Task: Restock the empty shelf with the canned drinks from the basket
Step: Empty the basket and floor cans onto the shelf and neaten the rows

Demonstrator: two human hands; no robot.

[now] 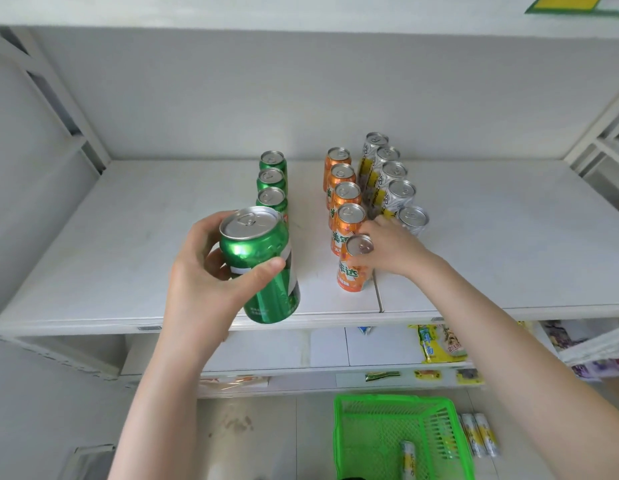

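Note:
My left hand (204, 282) grips a green can (263, 265), held tilted just above the front of the white shelf (128, 258), in line with a row of three green cans (271, 180). My right hand (391, 249) is wrapped around an orange can (353, 268) standing at the front of a row of several orange cans (344, 194). To their right stands a row of several silver-and-yellow cans (391, 178). The green basket (363, 434) sits on the floor below with one silver-and-yellow can (408, 459) lying in it.
Three silver-and-yellow cans (479, 433) lie on the floor right of the basket. A lower shelf holds a yellow snack packet (439, 342) and price tags. White shelf uprights frame both sides; a seam runs through the shelf board near the orange row.

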